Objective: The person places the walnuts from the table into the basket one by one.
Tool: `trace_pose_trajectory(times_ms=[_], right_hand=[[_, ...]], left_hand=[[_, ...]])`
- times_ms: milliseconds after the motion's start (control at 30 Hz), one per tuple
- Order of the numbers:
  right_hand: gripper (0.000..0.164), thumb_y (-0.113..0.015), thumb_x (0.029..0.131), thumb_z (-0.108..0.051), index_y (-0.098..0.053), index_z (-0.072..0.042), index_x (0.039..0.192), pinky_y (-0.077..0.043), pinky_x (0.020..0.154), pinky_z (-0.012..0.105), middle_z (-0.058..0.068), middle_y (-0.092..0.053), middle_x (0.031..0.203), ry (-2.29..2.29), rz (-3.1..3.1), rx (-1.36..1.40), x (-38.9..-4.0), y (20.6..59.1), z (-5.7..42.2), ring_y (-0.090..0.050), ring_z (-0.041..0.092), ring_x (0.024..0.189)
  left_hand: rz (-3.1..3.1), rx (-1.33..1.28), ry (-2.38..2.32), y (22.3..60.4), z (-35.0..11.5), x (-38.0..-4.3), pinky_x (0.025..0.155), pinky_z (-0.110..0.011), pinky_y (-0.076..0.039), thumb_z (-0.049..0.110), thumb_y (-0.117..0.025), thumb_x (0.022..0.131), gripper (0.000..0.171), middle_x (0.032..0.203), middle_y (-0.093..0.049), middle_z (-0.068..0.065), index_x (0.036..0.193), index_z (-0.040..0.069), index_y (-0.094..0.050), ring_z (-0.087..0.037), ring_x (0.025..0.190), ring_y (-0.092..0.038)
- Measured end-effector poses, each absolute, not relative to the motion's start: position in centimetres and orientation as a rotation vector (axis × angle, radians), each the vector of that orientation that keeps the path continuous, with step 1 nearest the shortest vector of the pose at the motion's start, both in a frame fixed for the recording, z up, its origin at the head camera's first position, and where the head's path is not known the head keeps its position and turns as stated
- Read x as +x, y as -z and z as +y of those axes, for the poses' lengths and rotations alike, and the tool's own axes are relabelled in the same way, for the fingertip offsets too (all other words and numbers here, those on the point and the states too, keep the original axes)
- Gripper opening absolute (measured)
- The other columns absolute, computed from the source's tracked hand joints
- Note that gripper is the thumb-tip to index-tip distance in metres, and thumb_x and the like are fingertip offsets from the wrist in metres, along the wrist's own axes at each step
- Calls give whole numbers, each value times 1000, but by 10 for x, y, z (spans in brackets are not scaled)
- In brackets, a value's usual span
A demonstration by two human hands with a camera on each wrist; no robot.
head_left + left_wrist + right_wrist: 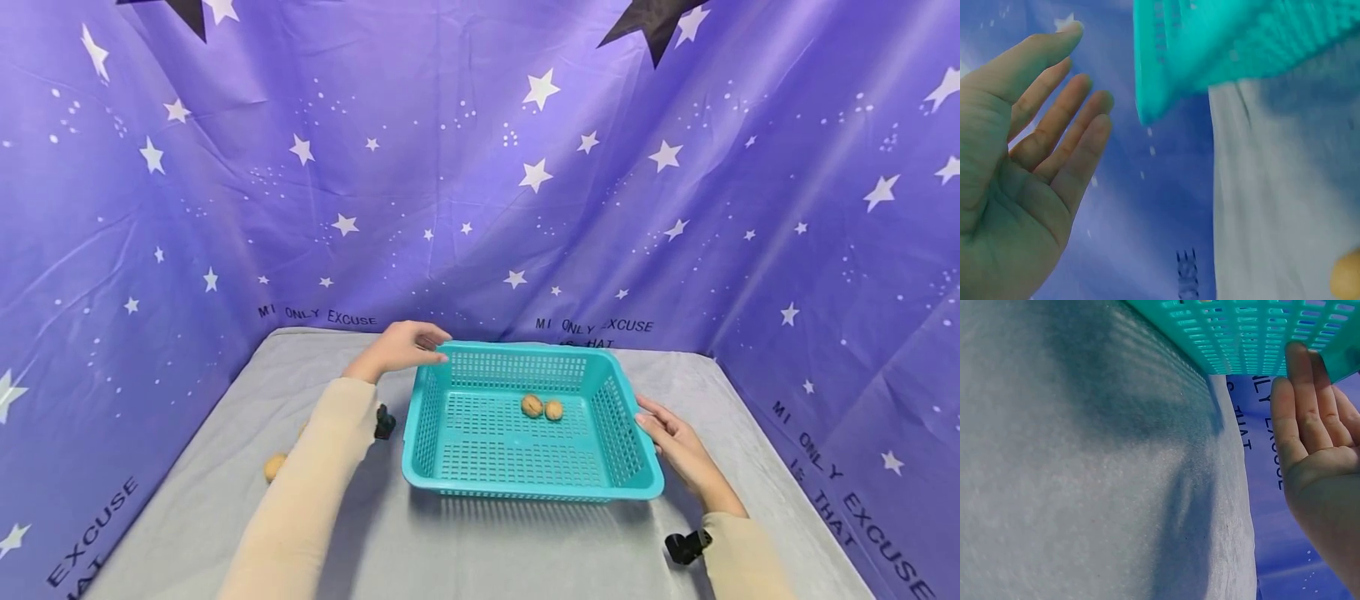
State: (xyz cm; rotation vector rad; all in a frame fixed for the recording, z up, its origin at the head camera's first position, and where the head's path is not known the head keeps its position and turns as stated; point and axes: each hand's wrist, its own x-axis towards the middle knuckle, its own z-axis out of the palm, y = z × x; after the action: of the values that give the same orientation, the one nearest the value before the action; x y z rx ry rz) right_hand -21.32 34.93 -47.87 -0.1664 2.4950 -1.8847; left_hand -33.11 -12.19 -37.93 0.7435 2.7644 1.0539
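A turquoise plastic basket (525, 492) with slotted walls is in the middle of the head view. Two walnuts (532, 406) lie side by side on its floor. My right hand (675, 442) holds the basket's right rim, the thumb at the edge and fingers against the outer wall; the right wrist view shows those fingers (1300, 394) touching the slotted side. At the far left corner is my left hand (405, 346), fingers loosely bent. In the left wrist view a gap shows between the left hand (1022, 169) and the basket (1166, 81).
A yellowish-tan round object (274, 467) lies on the grey cloth (465, 558) at the left, partly hidden by my left forearm. Purple star-patterned curtains (450, 167) enclose the table at the back and both sides. Each wrist carries a small black camera (686, 547).
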Motion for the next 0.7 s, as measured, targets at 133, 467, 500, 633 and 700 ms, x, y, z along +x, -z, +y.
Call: trace_pose_trajectory(times_ms=[133,467,500,633,700], right_hand=[[61,-51,107,-28,-30,3,155,-57,81,29,5,-63,121,1884,2488,-174,-214,478,350,-65,7,100],[60,-51,107,-26,-30,3,155,-57,81,29,-5,-65,116,1908,2469,-189,-216,479,351,-65,7,99],[60,-51,107,-26,-29,3,155,-57,81,29,-5,-65,116,1910,2466,-192,-216,479,351,-65,7,99],[61,-50,108,-25,-27,3,156,-58,81,30,-5,-64,117,1912,2447,-209,-216,480,351,-65,8,100],[61,-50,108,-25,-27,3,156,-58,81,31,-4,-64,118,1914,2443,-208,-215,480,351,-65,8,100]], left_hand=[[2788,703,-1082,384,-149,-329,96,-48,-52,24,-78,90,44,123,-68,-13,130,7,-67,-31,114,-64],[2744,575,-1148,413,-212,-317,97,-50,-51,20,-75,92,41,122,-67,-19,129,3,-66,-36,114,-63],[2743,567,-1150,418,-219,-315,97,-50,-50,20,-74,93,40,122,-67,-20,128,2,-66,-37,113,-63],[2729,464,-1158,438,-245,-303,97,-51,-50,19,-72,93,42,125,-64,-25,128,-3,-65,-39,113,-61],[2718,407,-1153,448,-255,-297,97,-51,-50,17,-72,93,43,127,-63,-26,129,-5,-64,-40,115,-60]])
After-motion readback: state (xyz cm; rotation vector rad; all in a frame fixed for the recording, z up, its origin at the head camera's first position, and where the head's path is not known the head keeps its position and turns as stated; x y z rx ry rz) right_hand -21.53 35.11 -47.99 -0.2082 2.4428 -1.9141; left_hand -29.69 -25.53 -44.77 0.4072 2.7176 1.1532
